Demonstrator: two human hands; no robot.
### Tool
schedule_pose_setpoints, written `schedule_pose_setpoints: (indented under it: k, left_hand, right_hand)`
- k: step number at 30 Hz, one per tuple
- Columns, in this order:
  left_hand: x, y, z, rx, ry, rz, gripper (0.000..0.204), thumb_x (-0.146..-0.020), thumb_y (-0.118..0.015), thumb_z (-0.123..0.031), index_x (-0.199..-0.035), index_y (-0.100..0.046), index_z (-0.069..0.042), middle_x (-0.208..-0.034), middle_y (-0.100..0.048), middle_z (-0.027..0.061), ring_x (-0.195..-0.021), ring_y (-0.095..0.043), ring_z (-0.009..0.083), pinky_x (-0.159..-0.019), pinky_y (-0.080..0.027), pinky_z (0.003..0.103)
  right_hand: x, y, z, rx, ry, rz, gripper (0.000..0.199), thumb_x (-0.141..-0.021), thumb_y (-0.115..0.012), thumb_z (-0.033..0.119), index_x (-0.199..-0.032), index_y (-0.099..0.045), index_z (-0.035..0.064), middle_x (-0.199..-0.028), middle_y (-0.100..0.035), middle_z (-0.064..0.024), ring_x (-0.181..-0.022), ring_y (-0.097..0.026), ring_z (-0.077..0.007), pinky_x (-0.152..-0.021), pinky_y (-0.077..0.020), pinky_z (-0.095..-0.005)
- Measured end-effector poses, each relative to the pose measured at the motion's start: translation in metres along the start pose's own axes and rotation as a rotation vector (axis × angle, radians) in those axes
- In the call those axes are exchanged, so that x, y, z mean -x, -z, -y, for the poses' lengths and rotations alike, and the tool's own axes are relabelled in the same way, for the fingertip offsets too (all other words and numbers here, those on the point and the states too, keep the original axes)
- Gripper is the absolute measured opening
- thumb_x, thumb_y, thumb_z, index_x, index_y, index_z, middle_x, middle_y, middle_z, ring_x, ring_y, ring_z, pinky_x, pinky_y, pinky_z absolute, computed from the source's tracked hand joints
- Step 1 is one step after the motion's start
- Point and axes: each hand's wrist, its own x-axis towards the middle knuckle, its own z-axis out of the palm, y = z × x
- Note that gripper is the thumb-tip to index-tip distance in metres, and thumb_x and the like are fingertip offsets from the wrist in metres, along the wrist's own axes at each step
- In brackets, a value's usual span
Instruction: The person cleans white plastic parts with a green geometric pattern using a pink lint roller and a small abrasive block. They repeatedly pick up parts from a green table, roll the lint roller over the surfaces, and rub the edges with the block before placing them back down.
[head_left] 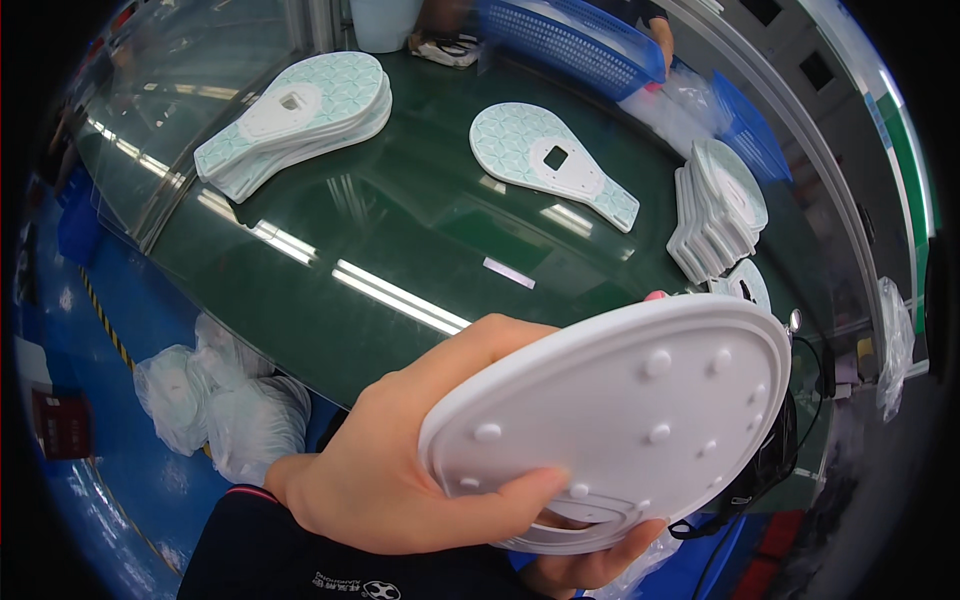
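Bags (pixel 180 388) enclose pale pieces (pixel 260 418); left hand (pixel 400 455) and right hand (pixel 597 566) grip white panel (pixel 600 400).

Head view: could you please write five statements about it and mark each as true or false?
1. The left hand grips the white panel. True.
2. The camera-facing side of this panel has a printed pattern. False: it is plain white with raised bumps.
3. A patterned panel lies on the green table between a left stack and a right stack. True.
4. Both hands are fully visible. False: the white panel hides part of the right hand.
5. A perforated blue basket shows near the top. True.
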Motion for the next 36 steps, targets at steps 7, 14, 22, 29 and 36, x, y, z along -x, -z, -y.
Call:
schedule_pose_setpoints:
  k: [7, 14, 22, 29, 36]
  left_hand:
    - [-0.008, -0.009, 0.016, 0.122, -0.073, -0.217, 0.066, -0.051, -0.074, 0.002, -0.107, -0.039, 0.001, -0.094, -0.054, 0.0118, -0.086, -0.055, 0.0156, -0.074, -0.044, 0.028]
    - [-0.014, -0.005, 0.023, 0.064, -0.095, -0.308, 0.056, -0.052, -0.073, -0.003, -0.100, -0.045, -0.001, -0.090, -0.055, 0.0084, -0.084, -0.054, 0.0132, -0.071, -0.044, 0.024]
    - [-0.003, -0.004, 0.007, 0.416, 0.161, -0.297, 0.060, -0.062, -0.067, -0.026, -0.109, -0.043, 0.004, -0.096, -0.054, 0.0107, -0.090, -0.053, 0.0155, -0.078, -0.041, 0.027]
    - [0.033, 0.057, 0.029, 0.013, 0.618, 0.461, 0.048, -0.075, -0.059, -0.009, -0.118, -0.040, 0.002, -0.102, -0.055, 0.0161, -0.088, -0.057, 0.0166, -0.076, -0.044, 0.026]
    - [0.041, 0.065, 0.045, 0.073, 0.103, 0.346, 0.077, -0.065, -0.072, -0.022, -0.126, -0.030, -0.002, -0.132, -0.025, 0.0190, -0.117, -0.035, 0.0251, -0.089, -0.036, 0.034]
  right_hand:
    - [-0.021, -0.017, -0.017, 0.132, 0.477, -0.209, 0.063, -0.084, -0.039, 0.042, -0.125, -0.022, -0.0025, -0.124, -0.034, -0.0227, -0.104, -0.048, -0.0312, -0.090, -0.0410, -0.0431]
    - [-0.020, -0.010, -0.004, 0.576, 0.271, 0.150, 0.057, -0.084, -0.042, 0.026, -0.123, -0.017, -0.0093, -0.114, -0.035, -0.0334, -0.092, -0.050, -0.0446, -0.064, -0.0492, -0.0587]
    - [-0.022, -0.012, 0.002, 0.446, 0.197, 0.007, 0.057, -0.083, -0.043, 0.026, -0.124, -0.020, -0.0068, -0.116, -0.037, -0.0292, -0.094, -0.050, -0.0417, -0.068, -0.0494, -0.0559]
    - [-0.025, -0.004, 0.016, 0.292, 0.152, 0.036, 0.057, -0.084, -0.040, 0.032, -0.125, -0.024, -0.0026, -0.122, -0.036, -0.0228, -0.107, -0.043, -0.0341, -0.082, -0.0421, -0.0509]
    - [-0.028, 0.002, 0.010, 0.061, 0.146, 0.125, 0.056, -0.084, -0.042, 0.030, -0.126, -0.023, -0.0015, -0.123, -0.033, -0.0248, -0.106, -0.043, -0.0374, -0.083, -0.0406, -0.0533]
